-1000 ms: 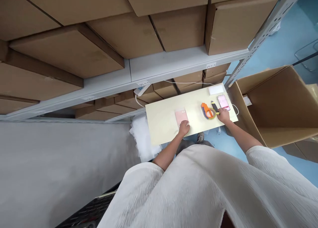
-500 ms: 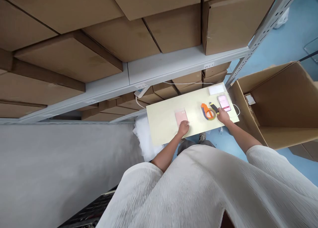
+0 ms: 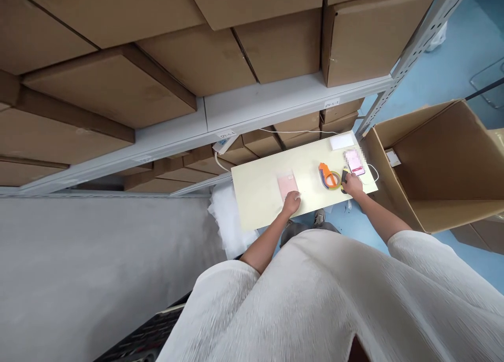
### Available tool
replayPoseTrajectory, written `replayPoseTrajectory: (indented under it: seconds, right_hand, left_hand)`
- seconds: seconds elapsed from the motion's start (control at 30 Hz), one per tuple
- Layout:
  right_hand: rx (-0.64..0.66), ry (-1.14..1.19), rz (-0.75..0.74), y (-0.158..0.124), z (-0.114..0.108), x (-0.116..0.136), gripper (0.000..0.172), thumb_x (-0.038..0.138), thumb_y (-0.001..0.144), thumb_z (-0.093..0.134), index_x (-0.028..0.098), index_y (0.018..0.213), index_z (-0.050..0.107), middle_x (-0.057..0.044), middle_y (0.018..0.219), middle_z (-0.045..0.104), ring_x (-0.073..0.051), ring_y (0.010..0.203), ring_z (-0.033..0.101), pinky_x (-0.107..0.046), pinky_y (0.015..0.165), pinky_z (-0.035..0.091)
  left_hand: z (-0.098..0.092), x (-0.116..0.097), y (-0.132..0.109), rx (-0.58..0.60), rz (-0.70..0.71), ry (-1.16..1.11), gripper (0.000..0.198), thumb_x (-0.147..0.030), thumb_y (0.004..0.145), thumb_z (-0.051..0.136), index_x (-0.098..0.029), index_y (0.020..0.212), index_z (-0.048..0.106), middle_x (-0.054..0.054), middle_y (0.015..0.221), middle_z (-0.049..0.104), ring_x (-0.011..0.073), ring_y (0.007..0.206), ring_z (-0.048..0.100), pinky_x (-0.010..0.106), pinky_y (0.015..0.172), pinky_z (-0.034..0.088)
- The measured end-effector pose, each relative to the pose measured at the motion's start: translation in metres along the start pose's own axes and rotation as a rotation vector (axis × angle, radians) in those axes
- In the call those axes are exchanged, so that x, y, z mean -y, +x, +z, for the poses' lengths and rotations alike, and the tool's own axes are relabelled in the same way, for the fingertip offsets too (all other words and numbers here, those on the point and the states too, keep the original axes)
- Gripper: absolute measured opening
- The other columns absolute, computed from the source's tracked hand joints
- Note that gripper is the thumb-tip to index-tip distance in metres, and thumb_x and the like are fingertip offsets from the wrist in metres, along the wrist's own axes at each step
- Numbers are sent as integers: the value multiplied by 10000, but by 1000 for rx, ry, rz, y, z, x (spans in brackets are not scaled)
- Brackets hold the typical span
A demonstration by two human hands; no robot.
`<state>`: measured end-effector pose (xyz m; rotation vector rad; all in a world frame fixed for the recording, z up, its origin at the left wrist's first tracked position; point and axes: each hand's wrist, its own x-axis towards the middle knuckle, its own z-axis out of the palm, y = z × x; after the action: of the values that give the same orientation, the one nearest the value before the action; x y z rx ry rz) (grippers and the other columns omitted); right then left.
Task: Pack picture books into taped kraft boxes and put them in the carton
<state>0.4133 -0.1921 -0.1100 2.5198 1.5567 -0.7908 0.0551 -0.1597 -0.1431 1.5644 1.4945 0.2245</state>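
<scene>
One grip is closed: the right hand (image 3: 352, 184) holds a slim black-and-yellow cutter (image 3: 345, 174) over the pale cream rectangular bench (image 3: 254, 199). The left hand (image 3: 291, 203) rests at the near edge of a flat pink packet (image 3: 287, 183); whether it pinches, I cannot tell. The packet lies on the bench with no cut discernible, so work on it looks barely started

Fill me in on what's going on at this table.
A person's left hand rests at the near end of a flat pink packet on the cream table. The right hand holds what looks like a black-and-yellow utility knife, beside an orange tape dispenser. A lit phone lies just beyond that hand.
</scene>
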Motion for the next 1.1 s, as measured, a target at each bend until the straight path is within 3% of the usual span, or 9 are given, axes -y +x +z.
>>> replayPoseTrajectory:
  seconds: [0.17, 0.43, 0.53, 0.67, 0.77, 0.87, 1.0, 1.1]
  right_hand:
    - [68, 11, 52, -6, 9, -1, 359, 300, 999, 642, 165, 1329, 598, -234, 1376, 597, -365, 1226, 642, -464, 944, 559]
    - [42, 53, 61, -14, 11, -7, 422, 226, 949, 651, 166, 1355, 556, -226, 1342, 621, -358, 1180, 644, -457, 926, 555]
    - [-45, 133, 65, -18, 2, -8, 471, 205, 906, 652, 171, 1366, 553, -209, 1323, 649, -350, 1163, 641, -456, 944, 550]
    - [-257, 310, 42, -17, -22, 6, 623, 276, 889, 640, 132, 1479, 498, -211, 1341, 662, -351, 1202, 635, -458, 1004, 548]
    - [-352, 462, -47, -12, -41, 36, 620, 311, 903, 590, 140, 1494, 518, -191, 1336, 674, -328, 1201, 651, -433, 1030, 552]
    - [-286, 616, -110, -14, -46, 82, 475, 334, 971, 483, 195, 1407, 611, -143, 1235, 722, -291, 1085, 703, -390, 954, 582]
    - [-47, 694, -119, -34, -25, 153, 332, 369, 1011, 474, 204, 1193, 698, -80, 900, 755, -273, 844, 723, -362, 798, 593]
    - [124, 760, -180, -58, 6, 202, 271, 350, 1000, 536, 205, 1164, 695, -61, 917, 785, -224, 748, 718, -335, 746, 596]
  left_hand:
    - [0, 6, -9, 28, -31, 23, 338, -115, 868, 621, -215, 1153, 772, 116, 1306, 756, 295, 1320, 675, 482, 1226, 503]
    - [0, 8, -12, 26, -17, 18, 361, -121, 854, 645, -231, 1173, 775, 106, 1277, 772, 304, 1313, 685, 496, 1211, 521]
    - [-4, 8, -13, 13, -22, 8, 353, -110, 857, 639, -219, 1164, 773, 118, 1302, 767, 303, 1323, 685, 487, 1212, 523]
    - [-15, 11, -17, 3, -3, -23, 348, -105, 863, 629, -223, 1158, 770, 118, 1329, 758, 298, 1329, 681, 480, 1205, 529]
    - [-27, 18, -21, -1, -5, -28, 330, -99, 872, 616, -217, 1141, 766, 118, 1348, 751, 292, 1331, 680, 467, 1204, 529]
    - [-41, 31, -26, -16, -5, -35, 335, -93, 874, 612, -221, 1144, 764, 115, 1353, 751, 292, 1311, 691, 469, 1188, 540]
    - [-63, 56, -31, -39, -4, -42, 336, -84, 874, 609, -222, 1138, 764, 118, 1339, 757, 292, 1312, 688, 468, 1198, 529]
    - [-82, 80, -36, -54, -13, -55, 337, -90, 870, 617, -218, 1143, 767, 122, 1332, 757, 294, 1328, 676, 467, 1217, 513]
